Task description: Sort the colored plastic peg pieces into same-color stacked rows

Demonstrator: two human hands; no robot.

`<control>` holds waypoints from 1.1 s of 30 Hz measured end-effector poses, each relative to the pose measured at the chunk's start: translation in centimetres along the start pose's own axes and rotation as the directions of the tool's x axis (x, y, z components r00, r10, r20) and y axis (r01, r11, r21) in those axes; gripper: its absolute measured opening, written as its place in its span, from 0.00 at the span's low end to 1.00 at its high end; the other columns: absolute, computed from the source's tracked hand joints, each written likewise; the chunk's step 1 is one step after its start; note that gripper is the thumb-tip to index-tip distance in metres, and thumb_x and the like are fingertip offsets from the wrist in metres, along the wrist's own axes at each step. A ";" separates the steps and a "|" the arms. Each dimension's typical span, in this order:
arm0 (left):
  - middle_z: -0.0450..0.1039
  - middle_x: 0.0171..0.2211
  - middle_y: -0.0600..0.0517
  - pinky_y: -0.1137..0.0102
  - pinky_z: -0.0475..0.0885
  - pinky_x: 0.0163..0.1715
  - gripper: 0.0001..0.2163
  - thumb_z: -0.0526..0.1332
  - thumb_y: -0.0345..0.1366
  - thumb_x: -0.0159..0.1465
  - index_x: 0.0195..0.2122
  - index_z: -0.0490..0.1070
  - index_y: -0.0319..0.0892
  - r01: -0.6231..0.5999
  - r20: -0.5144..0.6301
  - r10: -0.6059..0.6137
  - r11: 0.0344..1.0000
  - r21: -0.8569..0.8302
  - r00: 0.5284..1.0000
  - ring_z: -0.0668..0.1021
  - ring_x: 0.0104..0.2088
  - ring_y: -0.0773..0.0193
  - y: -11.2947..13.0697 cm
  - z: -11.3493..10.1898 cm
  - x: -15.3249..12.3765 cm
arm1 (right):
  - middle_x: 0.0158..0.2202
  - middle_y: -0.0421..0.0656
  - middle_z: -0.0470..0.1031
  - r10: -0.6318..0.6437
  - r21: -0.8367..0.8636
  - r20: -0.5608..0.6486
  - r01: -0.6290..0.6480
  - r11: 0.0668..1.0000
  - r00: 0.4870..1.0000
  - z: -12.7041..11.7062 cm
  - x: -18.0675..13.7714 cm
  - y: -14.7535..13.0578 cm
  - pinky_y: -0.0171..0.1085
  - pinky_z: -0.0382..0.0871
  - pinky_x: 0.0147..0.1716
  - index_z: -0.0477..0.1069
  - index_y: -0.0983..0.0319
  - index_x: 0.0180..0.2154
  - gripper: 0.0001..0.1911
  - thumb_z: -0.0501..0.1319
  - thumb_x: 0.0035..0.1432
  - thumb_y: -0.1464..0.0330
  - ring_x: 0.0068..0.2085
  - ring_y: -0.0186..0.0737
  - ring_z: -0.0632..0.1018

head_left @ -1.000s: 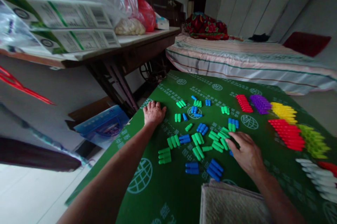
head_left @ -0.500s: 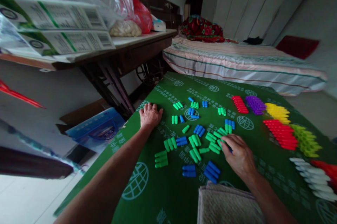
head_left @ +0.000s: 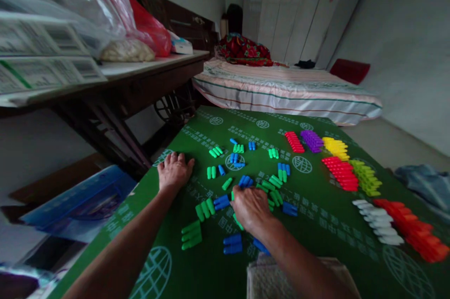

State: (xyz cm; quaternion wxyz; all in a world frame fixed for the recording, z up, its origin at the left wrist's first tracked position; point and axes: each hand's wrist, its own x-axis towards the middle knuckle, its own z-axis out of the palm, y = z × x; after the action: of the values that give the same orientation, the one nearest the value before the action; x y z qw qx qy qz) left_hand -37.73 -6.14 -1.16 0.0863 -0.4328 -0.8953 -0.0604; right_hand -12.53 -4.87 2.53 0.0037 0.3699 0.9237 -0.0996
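My left hand [head_left: 175,170] lies flat on the left side of the green board [head_left: 197,125], fingers stretched out, holding nothing. In the middle, my right hand [head_left: 251,205] is bent with its fingers pinched on a green bullet-shaped plastic piece [head_left: 232,195], of which only a bit shows. Around it lie small groups of such pieces: a green group [head_left: 205,209], a blue group [head_left: 221,202], another blue group [head_left: 246,181] just beyond the fingers, and blue pieces [head_left: 290,209] to the right. A single green piece [head_left: 227,183] lies apart. My right hand hides several pieces.
On the right stand joined blocks of pieces: red [head_left: 340,173], purple [head_left: 311,141], yellow [head_left: 335,148], lime [head_left: 365,177], white [head_left: 378,221] and orange-red [head_left: 413,228]. A folded cloth [head_left: 267,280] lies at the near edge. A side table [head_left: 140,71] with boxes and bags stands left; a bed [head_left: 281,85] is behind.
My right hand has moved left across the green pieces, uncovering blue pieces on the right. My left hand stays flat on the board. The view has turned to the right.
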 end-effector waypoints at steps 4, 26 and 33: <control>0.62 0.59 0.37 0.50 0.60 0.55 0.27 0.40 0.50 0.63 0.52 0.65 0.37 0.001 0.000 -0.001 1.000 0.011 1.000 0.61 0.61 0.45 0.0 -0.2 0.0 | 0.36 0.52 0.80 0.004 0.032 0.017 -0.004 0.999 1.000 -0.3 0.1 0.3 0.41 0.69 0.37 0.71 0.64 0.43 0.10 0.55 0.61 0.69 0.39 0.47 0.80; 0.62 0.61 0.41 0.54 0.58 0.55 0.30 0.33 0.51 0.63 0.54 0.63 0.42 0.024 0.035 -0.027 0.997 0.076 0.999 0.60 0.61 0.49 -0.1 -0.7 1.1 | 0.42 0.47 0.79 0.522 0.140 -0.186 -0.504 0.852 0.832 -3.9 -1.1 10.7 0.38 0.67 0.38 0.65 0.58 0.50 0.17 0.54 0.60 0.63 0.43 0.43 0.78; 0.59 0.60 0.37 0.49 0.57 0.56 0.33 0.33 0.53 0.63 0.57 0.60 0.36 -0.009 0.084 0.007 1.000 0.018 0.996 0.60 0.61 0.43 -0.1 -1.3 1.1 | 0.43 0.49 0.78 0.726 0.025 -0.121 -0.729 0.684 0.677 -2.4 -2.1 18.9 0.40 0.68 0.40 0.68 0.61 0.50 0.18 0.55 0.60 0.61 0.47 0.48 0.78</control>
State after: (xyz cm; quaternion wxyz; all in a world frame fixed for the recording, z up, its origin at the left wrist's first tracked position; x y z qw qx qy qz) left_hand -38.34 -5.59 0.35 0.0530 -0.4378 -0.8969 -0.0334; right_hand 2.09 7.44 1.66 -0.0083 0.7117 0.7002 -0.0558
